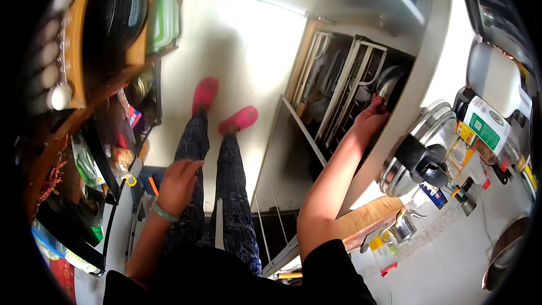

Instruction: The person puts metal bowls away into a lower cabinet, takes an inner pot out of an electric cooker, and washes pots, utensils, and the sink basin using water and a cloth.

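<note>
The right hand (pixel 371 117) reaches into the cabinet (pixel 379 166), fingers at the near edge of what looks like a metal bowl (pixel 390 81), beside a white rack (pixel 341 83); I cannot tell whether they pinch it. The left hand (pixel 179 183) hangs loosely above the legs (pixel 231 178), fingers slightly bent and close together.

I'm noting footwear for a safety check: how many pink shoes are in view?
2: one pink shoe on the person's left foot, the other pink shoe on the right foot, nearer the open drawer.
</note>
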